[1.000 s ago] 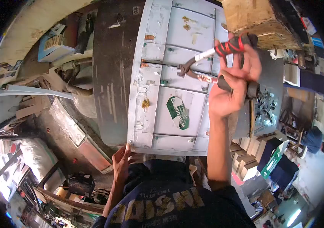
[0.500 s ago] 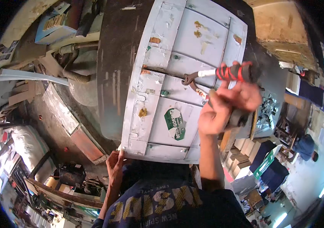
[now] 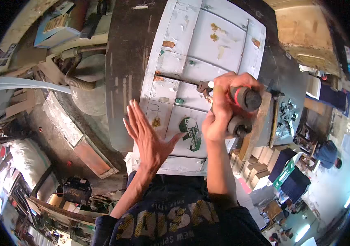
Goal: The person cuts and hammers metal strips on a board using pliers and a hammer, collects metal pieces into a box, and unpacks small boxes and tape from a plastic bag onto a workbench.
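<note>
A long white panel (image 3: 220, 53) with thin dark seams, brown stains and peeling patches lies on a dark table. My right hand (image 3: 222, 108) is wrapped round the handles of a pair of pincers (image 3: 249, 98), with red and black grips. Their dark jaws rest at the seam crossing the panel's middle; whether they bite on anything is too small to tell. My left hand (image 3: 148, 141) is open, fingers spread, over the panel's lower left edge. Just right of its thumb is a green and white sticker (image 3: 191, 135).
The dark tabletop (image 3: 127, 61) borders the panel. Beside my right hand stands a wooden bar (image 3: 255, 127). Small metal pieces (image 3: 290, 119) lie further right, above stacked boxes (image 3: 257, 168). A ribbed hose (image 3: 78, 80) is at left. Another person (image 3: 329, 153) is at far right.
My left hand has moved from the panel's lower corner up over its surface, fingers spreading. My right hand has shifted slightly left and down, its fingers now wrapped over the pincer handles.
</note>
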The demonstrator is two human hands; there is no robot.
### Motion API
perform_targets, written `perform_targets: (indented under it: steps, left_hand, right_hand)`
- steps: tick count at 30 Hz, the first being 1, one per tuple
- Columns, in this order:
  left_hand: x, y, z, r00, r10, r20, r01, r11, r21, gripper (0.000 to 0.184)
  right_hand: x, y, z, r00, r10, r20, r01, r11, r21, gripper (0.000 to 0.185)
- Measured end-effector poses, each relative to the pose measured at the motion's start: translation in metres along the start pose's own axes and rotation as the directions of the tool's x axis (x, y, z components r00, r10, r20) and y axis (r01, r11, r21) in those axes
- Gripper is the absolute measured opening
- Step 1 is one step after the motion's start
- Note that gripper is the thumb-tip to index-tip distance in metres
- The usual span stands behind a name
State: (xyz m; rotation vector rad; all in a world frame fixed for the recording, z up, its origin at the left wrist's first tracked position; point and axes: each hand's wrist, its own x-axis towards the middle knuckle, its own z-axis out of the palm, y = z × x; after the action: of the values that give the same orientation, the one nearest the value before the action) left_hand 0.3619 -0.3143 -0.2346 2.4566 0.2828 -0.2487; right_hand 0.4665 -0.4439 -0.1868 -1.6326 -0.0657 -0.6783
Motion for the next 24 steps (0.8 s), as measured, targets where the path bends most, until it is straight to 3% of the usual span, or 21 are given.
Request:
perform_targets:
  steps: [2,4,6,9,11,14,15,17,19,21,24]
  left_hand:
    - [0.002,0.002,0.005,1.0,-0.022,0.014,0.021,0.998,0.066,0.135]
    - [0.0,0.0,0.006,0.998,-0.051,0.033,0.045,0.988,0.147,0.144]
    - [0.0,0.0,0.007,0.998,-0.051,0.031,0.045,0.987,0.155,0.144]
    - [-0.005,-0.004,0.009,0.998,-0.055,0.044,0.046,0.981,0.186,0.143]
    - [0.0,-0.004,0.01,0.999,-0.042,0.03,0.035,0.982,0.187,0.143]
    - [-0.002,-0.001,0.009,0.994,-0.093,0.055,0.081,0.978,0.191,0.143]
    - [0.0,0.001,0.008,0.994,-0.093,0.054,0.082,0.981,0.178,0.143]
    - [-0.001,0.003,0.005,0.993,-0.081,0.084,0.069,0.987,0.144,0.136]
    - [-0.003,0.0,0.006,0.996,-0.051,0.074,0.04,0.989,0.14,0.137]
    - [-0.003,-0.001,0.009,0.996,-0.074,0.044,0.065,0.981,0.182,0.144]
    - [-0.005,-0.003,0.011,0.997,-0.067,0.043,0.058,0.98,0.19,0.143]
  right_hand:
    - [0.009,0.002,0.0,0.999,0.037,0.03,-0.033,0.991,-0.131,0.013]
    - [0.029,0.004,0.01,0.983,0.177,-0.042,-0.179,0.983,-0.05,0.003]
    - [0.051,0.025,0.012,0.941,0.334,-0.05,-0.327,0.939,0.109,0.012]
    - [0.092,0.052,0.019,0.791,0.61,-0.043,-0.596,0.785,0.166,0.017]
    - [0.091,0.049,0.019,0.801,0.597,-0.055,-0.586,0.799,0.135,0.017]
    - [0.063,0.022,0.001,0.945,0.322,0.049,-0.325,0.945,0.045,0.005]
    - [0.054,0.02,-0.012,0.955,0.291,0.053,-0.29,0.957,-0.031,0.03]
    - [0.045,0.007,-0.033,0.932,0.363,0.015,-0.352,0.891,0.287,0.06]
    - [0.038,0.006,-0.052,0.947,0.313,0.066,-0.316,0.883,0.348,0.08]
    - [0.037,0.002,-0.064,0.953,0.301,0.023,-0.289,0.888,0.359,0.094]
    - [0.032,0.002,-0.072,0.966,0.26,-0.013,-0.24,0.911,0.335,0.094]
